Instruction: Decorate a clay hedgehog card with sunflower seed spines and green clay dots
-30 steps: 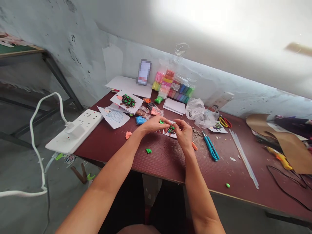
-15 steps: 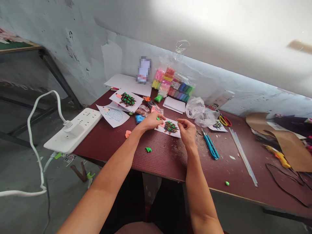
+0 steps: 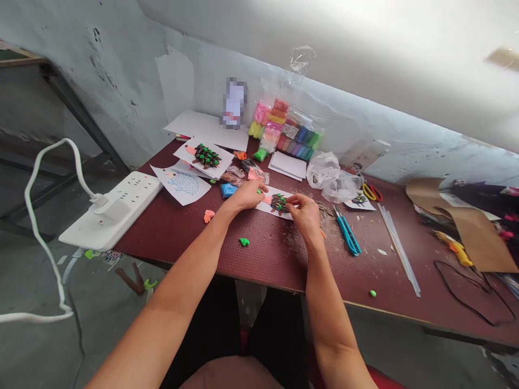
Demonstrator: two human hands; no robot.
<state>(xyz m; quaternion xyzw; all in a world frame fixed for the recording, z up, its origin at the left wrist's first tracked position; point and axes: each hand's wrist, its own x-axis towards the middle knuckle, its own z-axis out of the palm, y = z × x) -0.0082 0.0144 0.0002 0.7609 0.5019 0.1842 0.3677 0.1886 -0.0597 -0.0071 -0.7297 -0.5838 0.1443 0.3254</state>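
On the reddish-brown table a white card (image 3: 286, 215) bears a hedgehog picture (image 3: 278, 202) with dark seed-like spines, green dabs and a pink face. My left hand (image 3: 246, 195) is at the card's left end, its fingers closed round a small bit of green clay (image 3: 259, 191). At the spines' right side is my right hand (image 3: 305, 213), thumb and forefinger pinched together over the picture; whatever lies between them is too small to make out. Nearer me lies a loose green clay lump (image 3: 244, 242), and a pink clay lump (image 3: 208, 216) rests left of my left forearm.
A blue utility knife (image 3: 347, 231), clear sticks (image 3: 399, 250) and a yellow glue gun (image 3: 456, 249) lie to the right. Bagged coloured clay (image 3: 298, 138) stands by the wall. Another hedgehog card (image 3: 221, 172) and a power strip (image 3: 111, 210) are on the left.
My right hand has come in from the card's right edge onto the hedgehog's spines. My left hand stays at the card's left end. The whole view has shifted slightly.
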